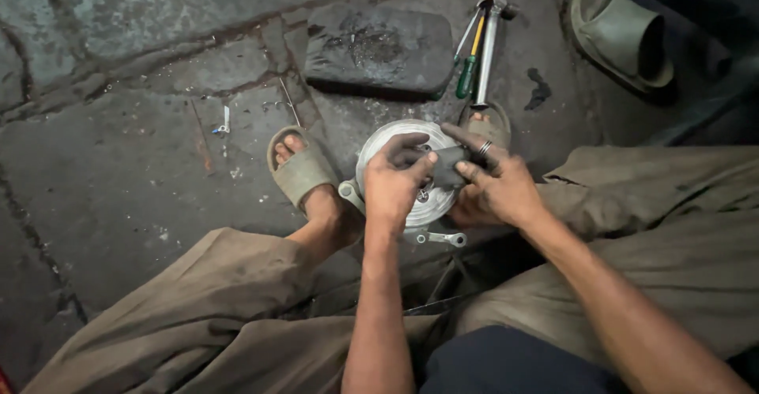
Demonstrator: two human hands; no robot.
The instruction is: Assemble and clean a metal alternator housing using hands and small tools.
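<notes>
Nearest us, we see the left hand (393,182) and right hand (500,187) together pinching a small dark part (447,165) over a round silver metal disc (411,174) resting between 2 sandalled feet. Farther off lie a dark flat block (379,49), with a green-handled screwdriver (468,70) and a metal rod tool (489,46) to its right.

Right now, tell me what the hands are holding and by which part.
Both hands grip a small dark block over the round metal plate: left hand at its left end, right hand at its right end.
</notes>
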